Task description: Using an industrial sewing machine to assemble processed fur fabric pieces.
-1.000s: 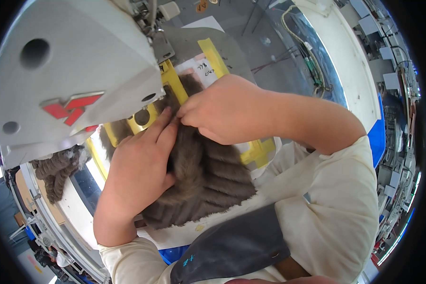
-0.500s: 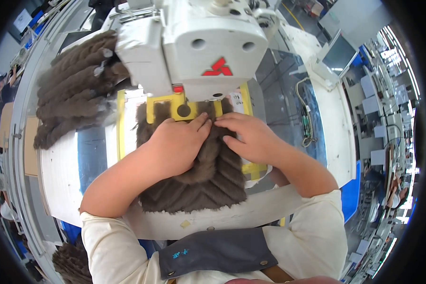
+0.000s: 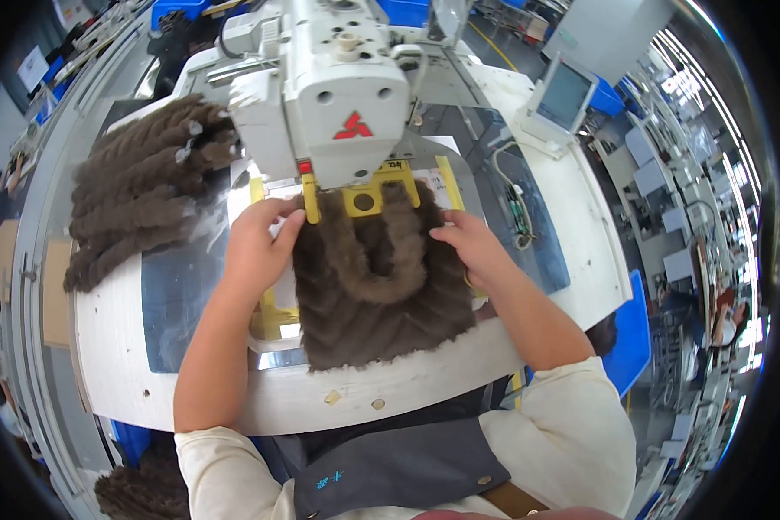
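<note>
A brown fur panel (image 3: 381,325) with chevron ridges lies under the head of a white sewing machine (image 3: 342,95). On top of it, a U-shaped fur strip (image 3: 377,282) curves toward me, its ends at the yellow clamp plate (image 3: 364,204). My left hand (image 3: 264,243) pinches the panel's left edge beside the clamp, thumb and forefinger nearly meeting. At the right edge, my right hand (image 3: 477,247) has thumb and forefinger on the fur, the other fingers curled and partly hidden.
Several long brown fur strips (image 3: 139,182) are heaped on the left of the white table (image 3: 321,403). A monitor (image 3: 563,95) stands at the back right, near a cable (image 3: 507,173). A blue bin (image 3: 628,347) sits beyond the right edge. More fur (image 3: 143,485) is low at the left.
My hands have parted from the middle of the fur to its left and right edges, uncovering the U-shaped strip. The view has shifted, showing more of the machine.
</note>
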The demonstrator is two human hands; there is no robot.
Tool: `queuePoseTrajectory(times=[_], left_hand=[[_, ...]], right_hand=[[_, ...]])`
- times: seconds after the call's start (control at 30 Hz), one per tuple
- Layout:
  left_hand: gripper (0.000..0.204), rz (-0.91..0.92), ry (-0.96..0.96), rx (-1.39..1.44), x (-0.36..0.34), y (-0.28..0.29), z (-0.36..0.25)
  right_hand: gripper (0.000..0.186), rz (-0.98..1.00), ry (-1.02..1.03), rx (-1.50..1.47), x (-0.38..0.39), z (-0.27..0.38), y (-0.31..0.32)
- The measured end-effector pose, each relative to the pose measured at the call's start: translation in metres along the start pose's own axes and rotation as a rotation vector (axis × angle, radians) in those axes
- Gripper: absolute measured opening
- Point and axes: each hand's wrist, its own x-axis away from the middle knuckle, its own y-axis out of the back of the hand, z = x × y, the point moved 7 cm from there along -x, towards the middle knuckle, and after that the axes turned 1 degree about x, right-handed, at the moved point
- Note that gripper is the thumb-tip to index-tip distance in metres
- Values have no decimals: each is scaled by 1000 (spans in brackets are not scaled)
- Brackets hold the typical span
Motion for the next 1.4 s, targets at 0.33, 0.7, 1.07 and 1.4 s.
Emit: queuePoseTrajectory(times=[0.33, 0.7, 1.07, 1.4], left_hand=[[26, 29, 95, -45, 1, -21, 73], [32, 147, 58, -2, -7, -30, 72], [31, 159, 75, -49, -4, -27, 67], [31, 107, 86, -216, 1, -40, 68]], right_hand=[[38, -158, 290, 637, 7, 24, 8], [30, -518, 672, 713, 208, 97, 123], [27, -1220, 73, 1216, 397, 71, 404], [31, -1405, -234, 1034, 366, -99, 555]])
